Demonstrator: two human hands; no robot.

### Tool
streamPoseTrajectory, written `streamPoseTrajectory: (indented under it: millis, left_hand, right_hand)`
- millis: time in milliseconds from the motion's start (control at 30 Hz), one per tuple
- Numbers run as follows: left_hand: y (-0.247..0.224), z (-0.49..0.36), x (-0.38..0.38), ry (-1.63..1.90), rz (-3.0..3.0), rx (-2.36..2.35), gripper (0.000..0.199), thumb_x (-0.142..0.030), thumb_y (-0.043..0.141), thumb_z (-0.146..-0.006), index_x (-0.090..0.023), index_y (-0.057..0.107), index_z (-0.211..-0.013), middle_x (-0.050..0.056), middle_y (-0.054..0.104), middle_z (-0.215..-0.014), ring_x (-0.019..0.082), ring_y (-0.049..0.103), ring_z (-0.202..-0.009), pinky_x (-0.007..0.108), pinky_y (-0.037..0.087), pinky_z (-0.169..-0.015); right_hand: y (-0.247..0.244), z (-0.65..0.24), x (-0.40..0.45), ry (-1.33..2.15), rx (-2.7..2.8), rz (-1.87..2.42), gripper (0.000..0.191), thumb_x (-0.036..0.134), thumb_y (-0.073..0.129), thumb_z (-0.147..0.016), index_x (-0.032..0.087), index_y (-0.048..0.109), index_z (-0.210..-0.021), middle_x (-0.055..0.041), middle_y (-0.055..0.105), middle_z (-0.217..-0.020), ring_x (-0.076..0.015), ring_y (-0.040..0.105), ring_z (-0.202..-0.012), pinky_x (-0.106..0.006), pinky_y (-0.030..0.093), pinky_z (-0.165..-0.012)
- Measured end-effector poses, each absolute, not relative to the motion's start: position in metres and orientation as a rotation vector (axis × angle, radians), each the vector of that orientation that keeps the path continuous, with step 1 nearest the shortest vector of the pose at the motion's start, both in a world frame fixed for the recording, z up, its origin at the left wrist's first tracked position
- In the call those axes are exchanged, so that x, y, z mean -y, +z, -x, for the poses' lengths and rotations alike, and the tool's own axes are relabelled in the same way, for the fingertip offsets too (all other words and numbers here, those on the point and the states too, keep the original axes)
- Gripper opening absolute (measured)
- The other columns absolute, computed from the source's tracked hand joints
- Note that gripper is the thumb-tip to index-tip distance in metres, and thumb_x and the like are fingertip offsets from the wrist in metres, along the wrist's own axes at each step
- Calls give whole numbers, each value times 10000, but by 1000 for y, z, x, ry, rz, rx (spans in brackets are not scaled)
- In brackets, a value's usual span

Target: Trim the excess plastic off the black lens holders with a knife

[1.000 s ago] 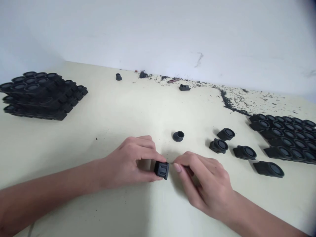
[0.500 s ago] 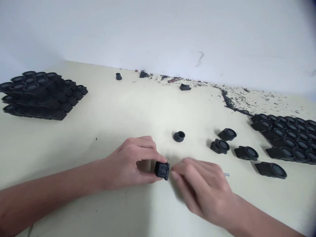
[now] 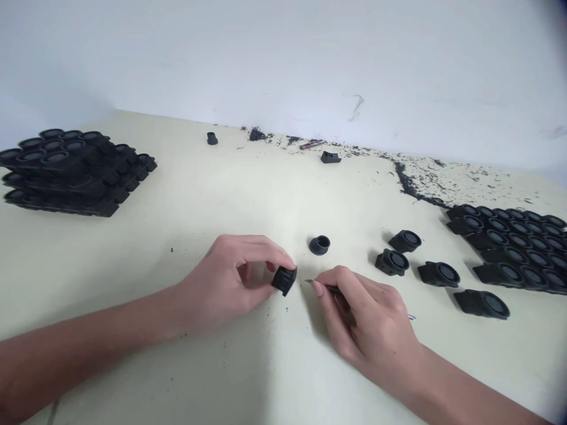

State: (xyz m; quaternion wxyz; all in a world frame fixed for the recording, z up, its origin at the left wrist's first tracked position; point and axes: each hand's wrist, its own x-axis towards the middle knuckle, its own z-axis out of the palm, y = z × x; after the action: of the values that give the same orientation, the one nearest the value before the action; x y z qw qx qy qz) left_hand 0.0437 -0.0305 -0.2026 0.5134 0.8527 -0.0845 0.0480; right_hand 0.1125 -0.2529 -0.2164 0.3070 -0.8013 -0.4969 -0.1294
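Note:
Between the thumb and fingers of my left hand (image 3: 234,277) is a small black plastic part (image 3: 284,280), tilted, with a ribbed side showing. My right hand (image 3: 367,319) pinches a slim craft knife (image 3: 331,288) like a pen; its pointed tip faces the black part and stands a little apart from it. The knife's rear end pokes out behind the hand. Just beyond both hands, a round black collar (image 3: 319,245) sits on the table. To the right lie several loose black round-faced parts (image 3: 438,274).
Stacked black parts (image 3: 80,171) stand at the left, and rows of similar parts (image 3: 518,248) at the right. Black shavings (image 3: 410,183) lie along the wall. Near them are a small black block (image 3: 331,157), a reddish stick (image 3: 312,144) and a small black cap (image 3: 212,138).
My left hand has raised and tilted the black part, shifting it slightly left. My right hand has drawn a little away from it, and the knife's tip now shows.

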Motion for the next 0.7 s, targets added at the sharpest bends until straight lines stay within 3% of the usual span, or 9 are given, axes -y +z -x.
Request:
streamPoseTrajectory:
  millis: [133, 300, 467, 700]
  left_hand:
    - [-203, -45, 28, 111, -2076, 74, 239, -147, 698, -783, -252, 734, -995, -12, 705, -1007, 64, 584, -719, 162, 401, -522]
    - [-200, -45, 30, 0, -2060, -35, 246, -173, 636, -831, -278, 700, -1044, -43, 689, -1051, 45, 564, -685, 171, 452, -579]
    - [-200, -43, 32, 113, -2160, 107, 344, -86, 626, -782, -288, 699, -1051, -63, 674, -1157, 66, 619, -887, 164, 488, -678]
    - [-202, -42, 32, 228, -2207, 375, 419, -33, 606, -730, -206, 676, -1104, -7, 670, -1158, 110, 611, -1074, 239, 508, -977]
  right_hand:
    - [-216, -113, 253, -319, 1309, 2115, 60, 99, 530, -926, 139, 554, -888, 43, 421, -633, -48, 315, -526, -218, 270, -493]
    - [-217, -113, 254, -290, 1309, 2114, 49, 108, 536, -927, 145, 547, -898, 45, 438, -644, -46, 330, -533, -213, 277, -500]
    - [-216, -113, 254, -284, 1311, 2112, 54, 111, 530, -935, 144, 545, -895, 47, 436, -646, -43, 323, -535, -211, 278, -506]
    - [-215, -114, 254, -283, 1294, 2104, 55, 107, 528, -938, 141, 552, -901, 44, 454, -655, -39, 337, -537, -212, 281, -512]
